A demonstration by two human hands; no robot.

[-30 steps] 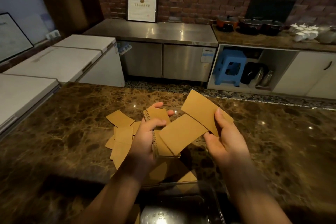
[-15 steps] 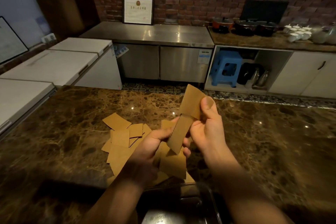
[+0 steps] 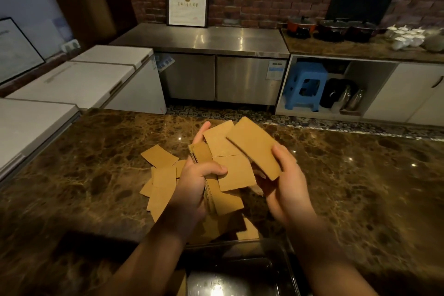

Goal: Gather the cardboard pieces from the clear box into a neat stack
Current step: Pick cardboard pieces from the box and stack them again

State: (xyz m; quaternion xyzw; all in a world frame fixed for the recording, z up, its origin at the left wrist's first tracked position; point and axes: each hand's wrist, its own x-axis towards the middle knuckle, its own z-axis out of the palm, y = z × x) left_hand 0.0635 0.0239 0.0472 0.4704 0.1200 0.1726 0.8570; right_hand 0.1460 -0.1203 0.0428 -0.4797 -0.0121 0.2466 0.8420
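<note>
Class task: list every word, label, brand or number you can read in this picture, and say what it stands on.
Nothing reads clearly.
Framed certificate: emblem and red heading, too blurred to read.
Sticker on the steel cabinet: too small.
Sticker on the white freezer: too small.
Clear box: embossed marks, illegible.

The brown marble counter (image 3: pixel 348 187) has lots of open room on the right side, and a hand could slide there with nothing in the way. The left side near the edge is open too. In the middle, loose cardboard pieces (image 3: pixel 159 182) lie spread flat on the counter, some on top of others, so a hand would bump them there. Close to the person, the clear box (image 3: pixel 240 279) sits at the near edge and blocks the way. Just above the pieces, the left hand (image 3: pixel 194 190) and right hand (image 3: pixel 286 187) hold cardboard and fill the space
</note>
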